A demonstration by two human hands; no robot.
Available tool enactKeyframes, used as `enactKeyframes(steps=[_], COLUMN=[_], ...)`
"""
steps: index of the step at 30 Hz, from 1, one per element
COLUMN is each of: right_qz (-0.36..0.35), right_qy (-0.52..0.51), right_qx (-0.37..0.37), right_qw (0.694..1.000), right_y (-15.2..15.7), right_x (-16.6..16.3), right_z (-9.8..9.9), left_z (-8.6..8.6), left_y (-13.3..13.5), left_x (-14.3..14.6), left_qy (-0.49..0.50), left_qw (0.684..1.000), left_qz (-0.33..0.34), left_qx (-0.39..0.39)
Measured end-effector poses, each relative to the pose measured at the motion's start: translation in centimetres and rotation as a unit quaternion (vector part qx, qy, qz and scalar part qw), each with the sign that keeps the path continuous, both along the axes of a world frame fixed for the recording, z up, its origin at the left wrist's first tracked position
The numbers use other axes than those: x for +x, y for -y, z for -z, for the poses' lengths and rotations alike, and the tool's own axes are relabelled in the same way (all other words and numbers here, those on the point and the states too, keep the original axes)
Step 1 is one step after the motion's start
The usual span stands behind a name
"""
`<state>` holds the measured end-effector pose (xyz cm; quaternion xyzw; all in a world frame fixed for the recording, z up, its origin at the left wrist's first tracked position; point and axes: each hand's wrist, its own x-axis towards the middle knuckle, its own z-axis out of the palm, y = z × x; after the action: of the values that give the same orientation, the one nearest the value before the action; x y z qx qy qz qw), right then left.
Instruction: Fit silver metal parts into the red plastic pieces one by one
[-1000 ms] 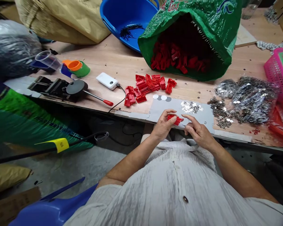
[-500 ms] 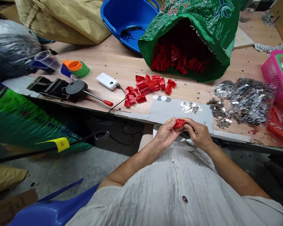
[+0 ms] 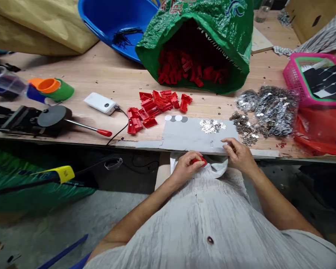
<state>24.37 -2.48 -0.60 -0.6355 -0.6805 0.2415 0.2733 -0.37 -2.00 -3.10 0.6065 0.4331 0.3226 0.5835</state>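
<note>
My left hand point(image 3: 186, 166) is closed around a small red plastic part point(image 3: 199, 161), held low over my lap just off the table's front edge. Its fingers cover much of the part. At the lower right of a grey mat point(image 3: 184, 138), my right hand point(image 3: 239, 155) has its thumb and forefinger a little apart, with nothing visible between them. A pile of small flat silvery metal pieces point(image 3: 212, 126) lies on the mat beyond that hand. Round white and grey discs point(image 3: 179, 118) sit along the mat's far left edge. Several loose red plastic parts point(image 3: 156, 104) form a heap behind them.
A green sack point(image 3: 235, 78) of red parts lies open at the back, beside a blue basin point(image 3: 86, 18). Bagged metal pieces point(image 3: 278, 110) and a pink basket point(image 3: 292, 80) stand right. A lever tool point(image 3: 54, 117), white power bank point(image 3: 100, 102) and cable are left.
My hands have separated. The left has drawn down toward my lap with the red part, while the right has let go and moved to the mat's edge. The view has shifted right.
</note>
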Motion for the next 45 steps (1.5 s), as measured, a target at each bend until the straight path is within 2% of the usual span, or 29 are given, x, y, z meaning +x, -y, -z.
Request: enactKeyframes(steps=[3, 6, 9, 12, 14, 16, 18, 20, 22, 25, 27, 29, 34, 37, 41, 43, 45], right_qz=[0.090, 0.122, 0.115, 0.103, 0.103, 0.109, 0.117, 0.120, 0.111, 0.111, 0.101, 0.096, 0.102, 0.112, 0.163, 0.185, 0.195], right_qy=[0.058, 0.135, 0.182, 0.198, 0.209, 0.222, 0.238, 0.252, 0.257, 0.259, 0.254, 0.258, 0.269, 0.256, 0.231, 0.209, 0.172], right_qx=[0.056, 0.068, 0.050, 0.047, 0.044, 0.039, 0.040, 0.050, 0.054, 0.043, 0.037, 0.039, 0.068, 0.071, 0.040, 0.027, 0.029], right_qw=[0.993, 0.981, 0.975, 0.974, 0.971, 0.968, 0.963, 0.959, 0.959, 0.959, 0.961, 0.961, 0.955, 0.958, 0.958, 0.960, 0.965], right_y=[0.0, 0.2, 0.4, 0.3, 0.0, -0.3, -0.5, -0.6, -0.5, -0.6, -0.6, -0.7, -0.8, -0.7, -0.6, -0.6, -0.8], right_x=[3.9, 7.3, 8.8, 8.7, 8.3, 7.8, 7.6, 7.5, 7.7, 8.4, 8.9, 9.3, 9.5, 9.1, 8.5, 8.3, 7.8], right_z=[0.6, 0.8, 0.7, 1.0, 1.3, 1.6, 1.8, 1.9, 1.9, 2.3, 2.7, 3.1, 3.4, 2.6, 1.4, 1.1, 1.0], left_z=[1.8, 2.9, 2.8, 1.4, 0.2, -1.0, -1.8, -2.2, -2.1, -1.4, -0.8, -0.4, 0.3, 0.4, -0.1, -0.7, -1.3], left_y=[0.2, 0.3, 0.2, -0.3, -1.0, -2.0, -3.2, -4.4, -5.5, -7.0, -7.8, -8.6, -10.4, -11.4, -12.1, -11.8, -11.1], left_x=[-0.7, -0.9, -0.8, -1.2, -1.9, -3.0, -4.3, -5.9, -7.7, -10.1, -11.1, -11.5, -11.0, -10.9, -11.2, -10.8, -9.8], left_qy=[-0.143, -0.206, -0.207, -0.156, -0.135, -0.144, -0.176, -0.220, -0.261, -0.329, -0.380, -0.421, -0.464, -0.474, -0.461, -0.410, -0.303], left_qw=[0.977, 0.952, 0.948, 0.960, 0.964, 0.959, 0.939, 0.905, 0.867, 0.815, 0.784, 0.770, 0.771, 0.766, 0.764, 0.791, 0.844], left_qz=[0.072, 0.101, 0.097, 0.075, 0.026, -0.052, -0.142, -0.228, -0.296, -0.362, -0.384, -0.385, -0.359, -0.362, -0.382, -0.387, -0.395], left_qx=[0.142, 0.201, 0.219, 0.222, 0.228, 0.238, 0.257, 0.285, 0.305, 0.312, 0.306, 0.287, 0.249, 0.241, 0.241, 0.239, 0.199])
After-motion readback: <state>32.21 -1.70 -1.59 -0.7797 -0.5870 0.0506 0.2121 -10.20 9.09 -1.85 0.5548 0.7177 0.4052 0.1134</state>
